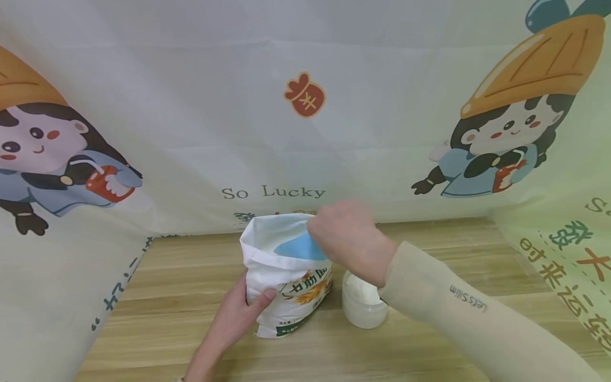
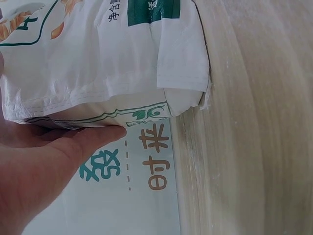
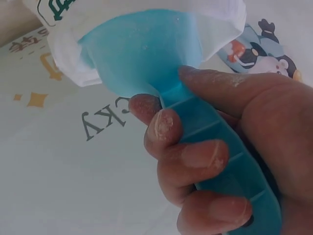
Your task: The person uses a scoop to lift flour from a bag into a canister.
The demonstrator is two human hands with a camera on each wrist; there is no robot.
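A white flour bag (image 1: 286,273) with its top folded open stands upright on the wooden table. My left hand (image 1: 241,307) grips its left side, thumb on the front face; in the left wrist view fingers of that hand (image 2: 63,161) lie along the bag (image 2: 98,63). My right hand (image 1: 350,239) is above the bag's mouth and holds a blue plastic scoop (image 1: 300,246) whose bowl dips into the opening. In the right wrist view the fingers of my right hand (image 3: 195,161) curl round the ribbed scoop handle (image 3: 215,132), with white powder on the fingertips.
Right of the bag, below my right wrist, stands a round translucent container (image 1: 365,313) heaped with white flour. Wood-patterned table surface (image 1: 181,297) lies around them. A printed cloth backdrop (image 1: 229,122) rises behind and at both sides.
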